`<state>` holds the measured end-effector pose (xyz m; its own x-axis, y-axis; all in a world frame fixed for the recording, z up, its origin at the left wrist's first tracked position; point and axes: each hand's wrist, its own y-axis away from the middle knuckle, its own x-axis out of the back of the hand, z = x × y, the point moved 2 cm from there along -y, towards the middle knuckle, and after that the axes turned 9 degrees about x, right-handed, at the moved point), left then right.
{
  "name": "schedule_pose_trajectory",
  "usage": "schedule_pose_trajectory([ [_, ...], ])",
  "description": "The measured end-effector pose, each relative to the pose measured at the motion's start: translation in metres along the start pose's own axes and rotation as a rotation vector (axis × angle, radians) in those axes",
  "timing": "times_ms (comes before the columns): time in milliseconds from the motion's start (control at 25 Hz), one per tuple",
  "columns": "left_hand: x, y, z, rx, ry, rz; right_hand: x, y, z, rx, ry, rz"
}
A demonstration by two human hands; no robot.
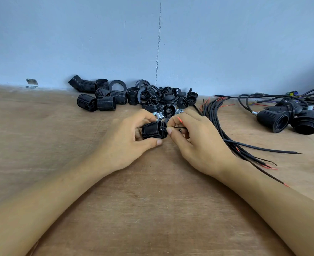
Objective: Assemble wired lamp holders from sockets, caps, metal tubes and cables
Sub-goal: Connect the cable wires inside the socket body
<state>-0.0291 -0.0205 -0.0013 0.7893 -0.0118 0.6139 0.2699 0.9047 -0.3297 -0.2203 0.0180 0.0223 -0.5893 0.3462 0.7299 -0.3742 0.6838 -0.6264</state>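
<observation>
Black ribbed socket point(153, 129) lies sideways, gripped in the left hand point(126, 143), terminal end facing right; right hand point(195, 143) pinches a black wire point(179, 127) just beside it, pointing left.

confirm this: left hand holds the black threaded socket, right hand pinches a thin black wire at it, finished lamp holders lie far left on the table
The head view shows the finished lamp holders far right on the table, not left. The rest stands: the left hand holds the black threaded socket and the right hand pinches a thin black wire at it.
</observation>
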Motion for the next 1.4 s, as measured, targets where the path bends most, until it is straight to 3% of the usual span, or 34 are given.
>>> schedule_pose_trajectory([
  [640,-0.0006,0.0040,0.0011,-0.023,-0.028,0.053,-0.0031,0.0012,-0.0025,-0.019,0.196,-0.047],
  [1000,-0.0019,0.0020,0.0016,-0.019,-0.006,0.025,-0.0025,-0.0010,0.0001,-0.057,0.012,-0.012],
  [1400,-0.0039,0.0001,-0.0002,-0.045,-0.055,0.017,-0.0047,-0.0020,0.0004,-0.073,-0.028,-0.020],
])
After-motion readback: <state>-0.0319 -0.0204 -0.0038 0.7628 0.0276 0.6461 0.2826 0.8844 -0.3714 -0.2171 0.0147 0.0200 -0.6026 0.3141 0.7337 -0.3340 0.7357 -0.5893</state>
